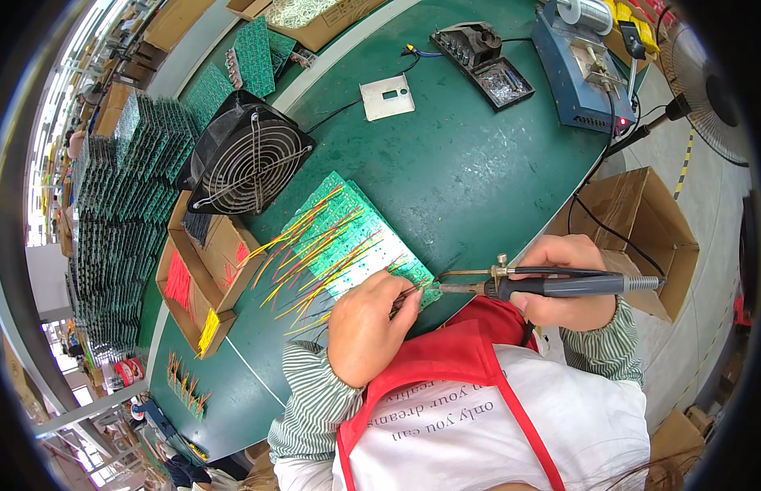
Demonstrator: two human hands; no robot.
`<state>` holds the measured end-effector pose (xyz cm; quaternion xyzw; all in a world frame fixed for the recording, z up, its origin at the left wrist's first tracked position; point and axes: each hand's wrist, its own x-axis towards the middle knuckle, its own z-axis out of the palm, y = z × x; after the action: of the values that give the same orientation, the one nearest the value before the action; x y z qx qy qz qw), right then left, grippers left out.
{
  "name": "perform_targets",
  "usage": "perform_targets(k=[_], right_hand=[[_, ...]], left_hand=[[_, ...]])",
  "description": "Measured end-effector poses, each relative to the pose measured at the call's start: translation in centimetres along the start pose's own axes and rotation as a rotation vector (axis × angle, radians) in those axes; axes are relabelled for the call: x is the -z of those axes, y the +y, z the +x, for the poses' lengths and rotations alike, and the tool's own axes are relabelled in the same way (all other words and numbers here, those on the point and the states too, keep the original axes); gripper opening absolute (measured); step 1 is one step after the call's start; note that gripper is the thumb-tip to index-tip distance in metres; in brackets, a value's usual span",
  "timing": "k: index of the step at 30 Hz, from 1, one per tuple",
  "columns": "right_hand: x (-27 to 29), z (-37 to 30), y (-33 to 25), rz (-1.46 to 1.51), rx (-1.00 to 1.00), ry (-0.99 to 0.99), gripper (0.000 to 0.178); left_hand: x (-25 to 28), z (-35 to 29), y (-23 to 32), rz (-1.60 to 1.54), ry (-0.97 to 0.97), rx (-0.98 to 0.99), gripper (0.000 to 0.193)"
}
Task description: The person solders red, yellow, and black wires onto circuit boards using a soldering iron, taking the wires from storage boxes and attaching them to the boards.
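A green circuit board panel (347, 193) lies on the table in front of me, with several rows of red and yellow wires (302, 241) sticking out to its left. My left hand (365, 327) rests at the board's near corner, thumb and fingers pinched on a thin wire; the fingers partly hide its end. In my right hand (567, 252) is a grey soldering iron (573, 286) with a thin solder feed tube (470, 272) along it. The iron's tip points left and meets the board's near edge, close to my left fingertips. I cannot tell whether it touches the wire.
Left of the board stand a black fan (249, 155) and a cardboard box (225, 296) of cut wires. Stacked boards (114, 213) rise behind them. A blue solder feeder (573, 82), black tool holder (483, 65) and metal plate (388, 97) sit farther back. An open carton (642, 237) stands right.
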<state>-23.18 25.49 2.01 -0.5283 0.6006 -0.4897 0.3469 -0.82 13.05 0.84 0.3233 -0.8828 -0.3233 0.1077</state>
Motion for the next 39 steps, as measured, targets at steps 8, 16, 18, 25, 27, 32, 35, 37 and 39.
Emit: perform_targets(k=[8, 16, 18, 25, 27, 32, 35, 37, 39], right_hand=[[0.0, 0.3, -0.4, 0.009, -0.036, 0.061, 0.018], [-0.5, 1.8, -0.8, 0.076, -0.043, 0.091, 0.017], [-0.7, 2.1, -0.4, 0.107, -0.053, 0.108, 0.018], [-2.0, 4.3, -0.1, 0.105, -0.056, 0.106, 0.017], [-1.9, 4.2, -0.5, 0.119, -0.067, 0.111, 0.018], [-2.7, 6.0, -0.4, 0.120, -0.157, 0.148, 0.018], [-3.1, 6.6, -0.7, 0.161, -0.199, 0.163, 0.017], [-3.3, 7.1, -0.8, 0.165, -0.198, 0.160, 0.017], [-3.4, 7.4, -0.8, 0.169, -0.201, 0.160, 0.017]], left_hand=[[0.5, -0.3, -0.1, -0.019, 0.013, 0.003, 0.009], [10.9, -5.5, -6.2, 0.169, 0.092, 0.234, 0.007], [13.5, -5.9, -7.5, 0.026, 0.209, 0.517, 0.010], [17.3, -3.5, -21.5, 0.190, 0.199, 0.417, 0.017], [18.4, -2.2, -22.7, 0.257, 0.168, 0.410, 0.018], [18.4, 3.9, -25.2, 0.569, 0.382, 0.075, 0.015], [18.6, 4.8, -25.1, 0.689, 0.418, -0.052, 0.016], [18.4, 4.3, -24.9, 0.510, 0.302, 0.130, 0.018], [17.8, 3.4, -25.2, 0.235, 0.124, 0.265, 0.020]])
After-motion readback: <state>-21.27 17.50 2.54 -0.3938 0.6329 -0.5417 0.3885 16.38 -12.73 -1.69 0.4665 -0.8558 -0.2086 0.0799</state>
